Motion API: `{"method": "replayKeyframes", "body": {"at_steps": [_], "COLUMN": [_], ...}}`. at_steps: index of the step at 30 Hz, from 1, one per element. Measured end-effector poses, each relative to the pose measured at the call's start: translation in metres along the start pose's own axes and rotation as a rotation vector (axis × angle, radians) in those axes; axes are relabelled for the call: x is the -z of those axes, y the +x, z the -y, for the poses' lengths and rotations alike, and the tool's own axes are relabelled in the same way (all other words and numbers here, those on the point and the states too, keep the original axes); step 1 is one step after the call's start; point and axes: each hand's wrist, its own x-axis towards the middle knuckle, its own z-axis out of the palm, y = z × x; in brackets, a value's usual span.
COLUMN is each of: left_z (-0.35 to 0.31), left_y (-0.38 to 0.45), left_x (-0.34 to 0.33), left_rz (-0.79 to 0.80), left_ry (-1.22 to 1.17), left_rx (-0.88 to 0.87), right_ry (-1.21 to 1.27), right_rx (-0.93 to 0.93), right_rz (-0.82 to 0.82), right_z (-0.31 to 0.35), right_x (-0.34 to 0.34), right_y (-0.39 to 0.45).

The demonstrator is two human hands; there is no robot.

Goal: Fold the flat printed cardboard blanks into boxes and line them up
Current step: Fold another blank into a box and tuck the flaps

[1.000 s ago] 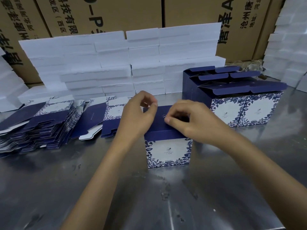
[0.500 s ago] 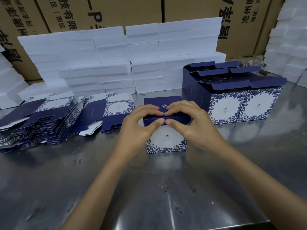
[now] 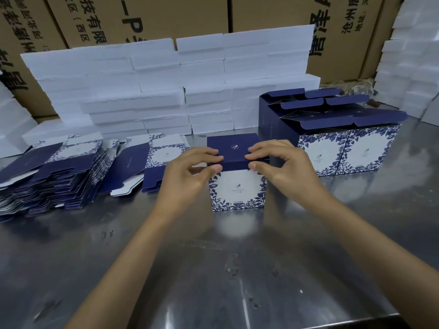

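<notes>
Fingers (image 3: 215,155) have spread apart along the box (image 3: 237,184) lid.

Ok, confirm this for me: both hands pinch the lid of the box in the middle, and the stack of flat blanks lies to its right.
Not quite. The head view shows the flat blanks lying left of the box, not right; folded boxes stand on the right. Both the left hand and right hand do pinch its lid.

The box (image 3: 238,184) stood on the worktop (image 3: 213,269) before me, flat blanks (image 3: 54,176) stacked to its left, folded boxes (image 3: 344,138) to its right, foam slabs (image 3: 166,86) piled behind.
</notes>
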Motion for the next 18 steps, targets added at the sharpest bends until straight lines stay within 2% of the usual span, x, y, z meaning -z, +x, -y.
{"method": "replayKeyframes", "body": {"at_steps": [5,7,9,11,15,18], "left_z": [0.008,0.009,0.01,0.014,0.018,0.023], "left_y": [0.0,0.004,0.009,0.014,0.036,0.062], "left_x": [0.008,0.004,-0.003,-0.011,-0.03,-0.045], "left_rz": [0.022,0.01,-0.016,-0.053,-0.103,-0.094], "left_ry": [-0.067,-0.033,0.035,0.082,0.195,0.234], "left_rx": [0.07,0.04,0.017,0.023,0.028,0.05], "right_ry": [-0.026,-0.218,-0.489,-0.604,-0.763,-0.903], "right_rx": [-0.055,0.051,0.231,0.304,0.143,0.084], "right_rz": [-0.037,-0.08,-0.116,-0.092,0.103,0.192], "right_z": [-0.003,-0.002,0.001,0.001,-0.011,-0.026], "right_x": [0.01,0.01,0.003,-0.009,-0.028,-0.031], "right_y": [-0.005,-0.002,0.001,-0.002,-0.006,0.011]}}
